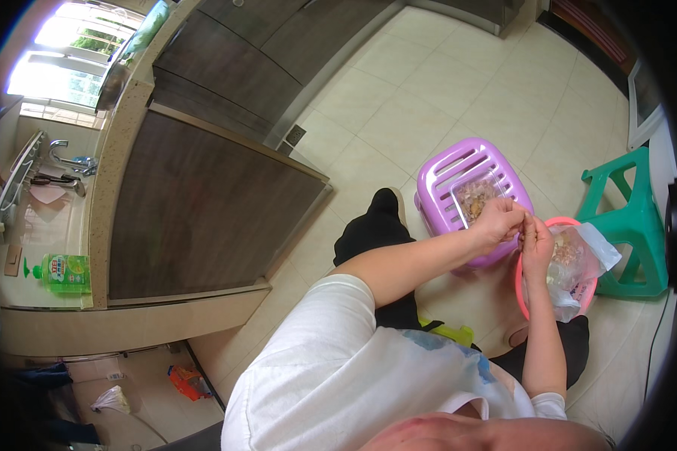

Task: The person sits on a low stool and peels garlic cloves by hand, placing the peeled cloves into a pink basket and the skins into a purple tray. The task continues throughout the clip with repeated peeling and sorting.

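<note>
My left hand point(501, 222) and my right hand point(536, 239) meet with fingertips pinched together, over the near right edge of a purple slatted plastic piece point(441, 221). Whether a small thing is between the fingers cannot be told. On the purple slats stands a clear plastic container point(474, 197) with small pale and brown pieces, partly behind my left hand. To the right of my right hand, a pink plastic basin point(584, 307) holds a translucent plastic bag point(589, 259) and pale brown bits point(564, 251).
A green plastic stool point(626, 225) stands right of the basin on the tiled floor point(395, 118). A lime-green plastic piece point(457, 334) shows between my legs. Dark cabinets point(203, 208) and a counter with a green pump bottle point(65, 273) and faucet point(70, 158) are at left.
</note>
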Demonstrator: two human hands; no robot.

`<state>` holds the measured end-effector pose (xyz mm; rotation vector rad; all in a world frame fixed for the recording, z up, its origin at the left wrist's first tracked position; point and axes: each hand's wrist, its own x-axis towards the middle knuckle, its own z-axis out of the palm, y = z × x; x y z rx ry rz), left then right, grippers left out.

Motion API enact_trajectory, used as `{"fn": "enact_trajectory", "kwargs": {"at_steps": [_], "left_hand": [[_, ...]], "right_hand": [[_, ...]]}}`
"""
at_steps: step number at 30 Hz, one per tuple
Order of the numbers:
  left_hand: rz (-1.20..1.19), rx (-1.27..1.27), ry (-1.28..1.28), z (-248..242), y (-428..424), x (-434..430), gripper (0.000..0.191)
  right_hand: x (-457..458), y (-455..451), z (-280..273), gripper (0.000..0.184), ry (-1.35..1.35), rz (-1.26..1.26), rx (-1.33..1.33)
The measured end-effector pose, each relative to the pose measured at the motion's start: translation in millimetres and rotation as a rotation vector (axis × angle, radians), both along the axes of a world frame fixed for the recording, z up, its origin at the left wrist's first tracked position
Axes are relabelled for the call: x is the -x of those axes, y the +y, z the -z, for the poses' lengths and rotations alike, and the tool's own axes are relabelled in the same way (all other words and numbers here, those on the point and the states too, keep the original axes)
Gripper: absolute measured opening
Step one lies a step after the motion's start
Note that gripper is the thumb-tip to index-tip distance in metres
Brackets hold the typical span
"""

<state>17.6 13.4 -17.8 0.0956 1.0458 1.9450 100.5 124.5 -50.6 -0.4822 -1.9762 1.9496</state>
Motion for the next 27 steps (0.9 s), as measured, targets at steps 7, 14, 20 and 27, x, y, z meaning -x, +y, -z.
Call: {"fn": "enact_trajectory", "kwargs": {"at_steps": [7, 14, 20, 27], "left_hand": [[-0.045, 0.072, 0.094, -12, 3, 0, 0.011], [-0.043, 0.045, 0.117, -7, 1, 3, 0.011], [-0.023, 0.054, 0.083, 2, 1, 5, 0.010], [-0.109, 0.266, 0.379, 0, 6, 0, 0.010]], "right_hand": [[5, 6, -7, 0.030, -0.034, 0.015, -0.018], [3, 3, -9, 0.029, -0.032, 0.013, 0.088], [1, 3, -4, 0.030, -0.050, -0.026, 0.018], [4, 5, -4, 0.030, -0.092, 0.048, 0.041]]}}
